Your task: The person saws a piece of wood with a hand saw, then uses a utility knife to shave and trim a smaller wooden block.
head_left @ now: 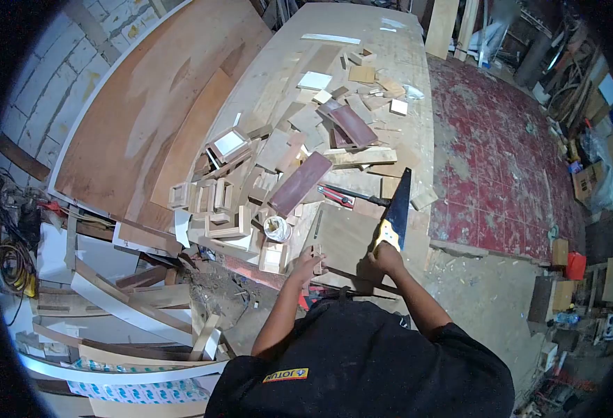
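My right hand is wrapped round the yellow handle of a hand saw, whose dark blade points away over the right part of the workbench. At the bench's near edge, my left hand holds a small wooden piece between its fingers. A flat brown board lies between the two hands. Beyond it rest a red and black tool and a maroon sanding block. A round white container stands left of the board.
Wood offcuts and small wooden frames crowd the bench. A large plywood sheet leans at the left. Curved strips lie at the lower left. Red tiled floor and a red container are on the right.
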The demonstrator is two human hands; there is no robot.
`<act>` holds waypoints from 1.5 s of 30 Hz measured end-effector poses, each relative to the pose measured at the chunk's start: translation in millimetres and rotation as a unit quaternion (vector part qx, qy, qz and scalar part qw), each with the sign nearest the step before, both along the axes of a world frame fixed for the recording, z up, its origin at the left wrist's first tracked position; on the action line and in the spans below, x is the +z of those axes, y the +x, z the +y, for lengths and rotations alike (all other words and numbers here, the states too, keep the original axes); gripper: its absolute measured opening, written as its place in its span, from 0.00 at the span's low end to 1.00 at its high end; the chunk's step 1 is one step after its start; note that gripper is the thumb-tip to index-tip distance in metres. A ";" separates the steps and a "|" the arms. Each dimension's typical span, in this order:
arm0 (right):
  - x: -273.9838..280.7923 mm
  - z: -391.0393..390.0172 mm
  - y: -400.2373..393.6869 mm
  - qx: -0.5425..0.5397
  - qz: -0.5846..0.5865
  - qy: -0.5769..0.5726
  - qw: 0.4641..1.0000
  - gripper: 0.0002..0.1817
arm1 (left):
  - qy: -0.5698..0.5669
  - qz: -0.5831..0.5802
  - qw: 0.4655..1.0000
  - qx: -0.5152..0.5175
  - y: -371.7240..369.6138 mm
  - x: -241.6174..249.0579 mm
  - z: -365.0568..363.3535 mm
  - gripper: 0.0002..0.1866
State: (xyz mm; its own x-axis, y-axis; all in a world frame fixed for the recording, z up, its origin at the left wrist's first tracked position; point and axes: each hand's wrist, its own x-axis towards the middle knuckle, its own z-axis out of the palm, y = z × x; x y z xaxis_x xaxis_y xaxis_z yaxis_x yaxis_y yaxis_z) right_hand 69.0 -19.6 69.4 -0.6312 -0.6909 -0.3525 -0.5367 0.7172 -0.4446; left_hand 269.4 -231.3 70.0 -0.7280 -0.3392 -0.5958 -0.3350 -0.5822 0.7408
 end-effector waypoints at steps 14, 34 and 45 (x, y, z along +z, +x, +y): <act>-13.8 -135.0 -73.1 0.060 0.148 -0.035 0.987 0.12 | -0.041 -0.071 0.995 0.056 -7.6 -13.7 -9.0 0.19; -30.8 -174.6 -65.8 0.064 0.127 -0.079 0.987 0.12 | 0.014 -0.045 0.987 0.154 -15.9 -30.9 -5.4 0.11; 25.0 -60.1 27.1 -0.079 0.032 -0.287 0.954 0.11 | 0.078 0.053 0.995 0.016 -88.8 1.3 8.0 0.14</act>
